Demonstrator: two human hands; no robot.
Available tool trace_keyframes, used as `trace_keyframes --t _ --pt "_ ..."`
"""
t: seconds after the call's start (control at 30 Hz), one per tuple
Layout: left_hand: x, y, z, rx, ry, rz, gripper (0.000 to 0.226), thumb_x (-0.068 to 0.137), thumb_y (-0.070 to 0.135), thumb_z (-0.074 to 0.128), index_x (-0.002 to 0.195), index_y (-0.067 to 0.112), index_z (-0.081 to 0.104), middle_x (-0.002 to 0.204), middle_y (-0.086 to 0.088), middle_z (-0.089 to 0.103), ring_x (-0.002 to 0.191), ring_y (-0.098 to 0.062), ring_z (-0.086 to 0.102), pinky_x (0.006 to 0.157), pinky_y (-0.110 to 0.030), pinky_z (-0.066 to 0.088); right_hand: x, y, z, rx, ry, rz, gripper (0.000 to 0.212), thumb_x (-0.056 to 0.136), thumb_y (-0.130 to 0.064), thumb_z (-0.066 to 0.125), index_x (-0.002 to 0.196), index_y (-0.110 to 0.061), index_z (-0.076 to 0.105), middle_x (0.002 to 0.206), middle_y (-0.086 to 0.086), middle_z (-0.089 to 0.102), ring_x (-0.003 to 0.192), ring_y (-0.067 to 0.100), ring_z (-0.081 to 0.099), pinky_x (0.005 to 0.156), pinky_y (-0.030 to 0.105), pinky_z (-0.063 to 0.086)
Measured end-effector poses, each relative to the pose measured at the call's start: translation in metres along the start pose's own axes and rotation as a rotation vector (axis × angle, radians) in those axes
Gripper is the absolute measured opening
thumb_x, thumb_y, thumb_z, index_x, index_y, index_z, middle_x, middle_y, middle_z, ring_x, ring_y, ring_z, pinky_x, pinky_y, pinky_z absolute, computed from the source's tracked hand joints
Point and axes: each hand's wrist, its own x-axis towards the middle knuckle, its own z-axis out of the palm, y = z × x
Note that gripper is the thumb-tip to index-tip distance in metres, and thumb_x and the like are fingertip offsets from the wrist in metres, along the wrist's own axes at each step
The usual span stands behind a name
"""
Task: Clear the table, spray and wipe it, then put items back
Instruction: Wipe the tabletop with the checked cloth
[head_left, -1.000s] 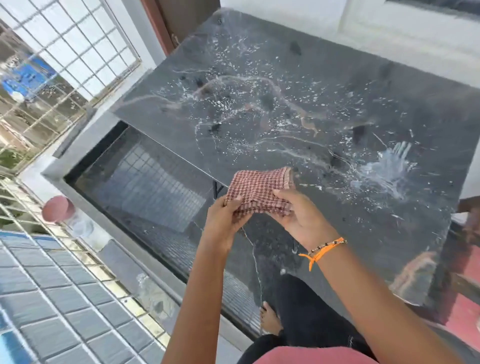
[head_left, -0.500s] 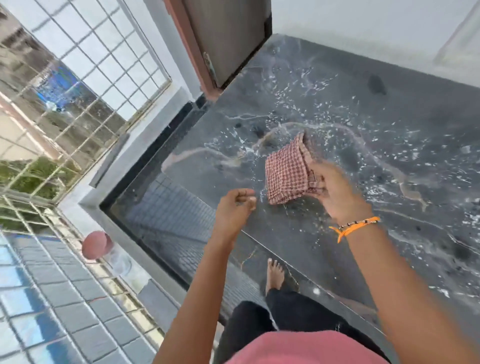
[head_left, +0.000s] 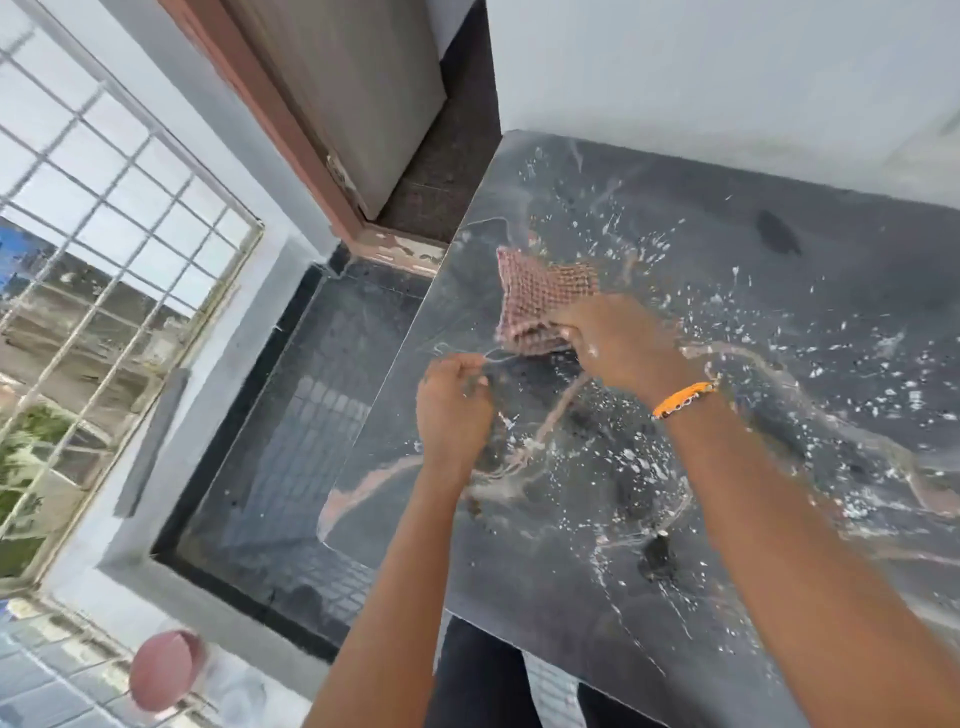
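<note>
The dark glossy table (head_left: 779, 322) is speckled with white droplets and pale streaks. A folded red-and-white checked cloth (head_left: 535, 296) lies flat on the table's far left corner. My right hand (head_left: 618, 343), with an orange band at the wrist, grips the cloth's near edge and presses it onto the surface. My left hand (head_left: 454, 410) hovers over the table's left edge, just below the cloth, fingers curled into a fist with nothing in them. The picture is blurred by motion.
A brown-framed door (head_left: 332, 104) stands beyond the table's left corner, a white wall (head_left: 727, 78) behind it. A barred window (head_left: 93, 312) runs along the left. A pink round object (head_left: 163, 670) sits on the tiled floor at the lower left. My legs show under the table edge.
My left hand has let go of the cloth. My right hand has carried it from in front of me onto the table's far left corner. The view has swung left.
</note>
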Motion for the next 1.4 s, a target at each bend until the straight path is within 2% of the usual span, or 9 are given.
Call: trace_keyframes --t 0.1,0.17,0.27,0.43,0.6,0.77,1.0,1.2,1.4 --pt "0.037 -0.010 -0.010 0.236 -0.029 0.148 0.045 0.082 0.000 0.056 0.125 0.011 0.052 0.127 -0.008 0.052 0.116 -0.025 0.046 0.099 -0.030 0.030 0.011 -0.003 0.032 0.083 -0.030 0.108 0.036 0.096 -0.025 0.049 0.131 -0.018 0.054 0.131 0.005 0.059 0.123 0.025 0.051 0.113 0.044 0.024" --pt "0.062 -0.016 -0.014 0.365 -0.099 0.214 0.059 0.082 0.004 0.058 0.138 0.009 0.037 0.142 -0.008 0.038 0.134 -0.026 0.031 0.110 -0.035 0.020 0.025 -0.009 0.056 0.031 0.021 0.204 0.052 0.099 -0.034 0.040 0.147 -0.019 0.029 0.154 0.006 0.030 0.143 0.027 0.024 0.118 0.045 0.006" --pt "0.098 -0.028 -0.018 0.440 -0.260 0.249 0.079 0.088 0.015 0.058 0.148 0.008 0.007 0.158 -0.006 0.005 0.146 -0.024 -0.004 0.118 -0.041 -0.001 0.047 -0.027 0.089 -0.124 -0.024 0.291 0.059 0.099 -0.047 0.022 0.151 -0.030 0.003 0.160 0.006 -0.004 0.147 0.033 -0.004 0.117 0.047 -0.005" --pt "0.127 -0.048 -0.028 0.396 -0.408 0.247 0.088 0.089 0.015 0.056 0.147 0.006 -0.009 0.158 -0.007 -0.008 0.145 -0.023 -0.013 0.118 -0.038 -0.004 0.104 -0.070 0.112 -0.131 0.015 0.263 0.058 0.095 -0.049 0.013 0.150 -0.033 0.013 0.160 0.010 0.009 0.146 0.037 0.005 0.118 0.052 0.003" --pt "0.140 -0.063 -0.035 0.347 -0.477 0.248 0.097 0.086 0.025 0.063 0.147 0.008 -0.011 0.158 -0.005 -0.011 0.144 -0.020 -0.015 0.117 -0.035 -0.003 0.159 -0.063 0.106 -0.099 0.083 0.290 0.054 0.096 -0.048 0.027 0.148 -0.035 0.020 0.160 0.007 0.013 0.147 0.034 0.007 0.119 0.052 0.005" --pt "0.148 -0.049 -0.020 0.436 -0.527 0.378 0.121 0.073 0.050 0.069 0.145 0.008 -0.018 0.156 -0.006 -0.018 0.143 -0.021 -0.021 0.116 -0.036 -0.008 0.144 0.001 0.086 -0.119 0.189 0.561 0.054 0.098 -0.047 0.025 0.150 -0.036 0.013 0.161 0.005 0.006 0.147 0.032 0.003 0.120 0.049 0.002" --pt "0.148 -0.044 -0.013 0.421 -0.564 0.383 0.124 0.070 0.049 0.072 0.144 0.003 -0.017 0.154 -0.008 -0.024 0.144 -0.021 -0.017 0.116 -0.033 -0.006 0.041 0.019 0.089 -0.065 0.211 0.956 0.060 0.094 -0.052 0.013 0.151 -0.030 0.011 0.161 0.007 0.003 0.147 0.034 0.001 0.119 0.050 0.001" --pt "0.148 -0.044 -0.012 0.382 -0.556 0.394 0.124 0.069 0.045 0.075 0.145 0.004 -0.014 0.155 -0.007 -0.022 0.145 -0.020 -0.013 0.117 -0.033 -0.001 0.077 -0.060 0.114 -0.123 0.112 0.613 0.058 0.095 -0.047 0.015 0.150 -0.030 0.015 0.159 0.011 0.010 0.146 0.038 0.008 0.117 0.050 0.006" --pt "0.149 -0.038 -0.009 0.420 -0.554 0.359 0.132 0.062 0.048 0.078 0.145 0.005 -0.014 0.156 -0.007 -0.020 0.144 -0.019 -0.016 0.117 -0.036 -0.002 0.163 -0.049 0.099 -0.103 0.105 0.392 0.055 0.096 -0.046 0.025 0.149 -0.033 0.019 0.160 0.006 0.010 0.147 0.032 0.004 0.118 0.044 -0.001"
